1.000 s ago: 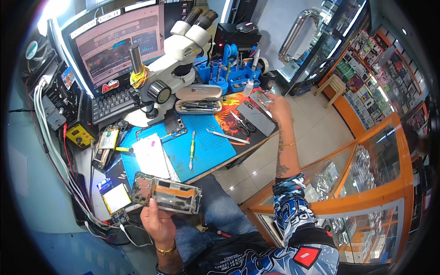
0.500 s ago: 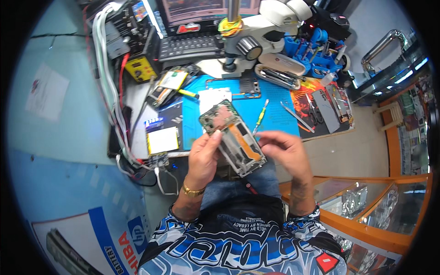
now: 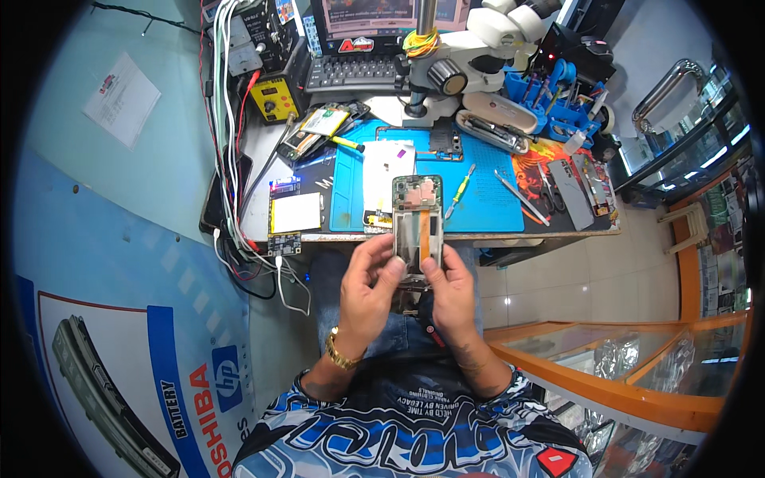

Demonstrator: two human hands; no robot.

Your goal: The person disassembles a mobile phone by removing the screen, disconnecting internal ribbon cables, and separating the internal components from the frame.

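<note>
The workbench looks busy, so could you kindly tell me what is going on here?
A person's left hand and right hand together hold an opened phone by its lower end, its insides showing. Beyond it, a yellow-green hand tool lies on the blue mat. A microscope stands further back; neither hand touches it or the hand tool.

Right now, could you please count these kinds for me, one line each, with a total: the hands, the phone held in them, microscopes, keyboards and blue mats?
Hands: 2 (left hand, right hand)
Opened phone in the hands: 1
Microscope: 1
Keyboard: 1
Blue mat: 1
Total: 6
</note>
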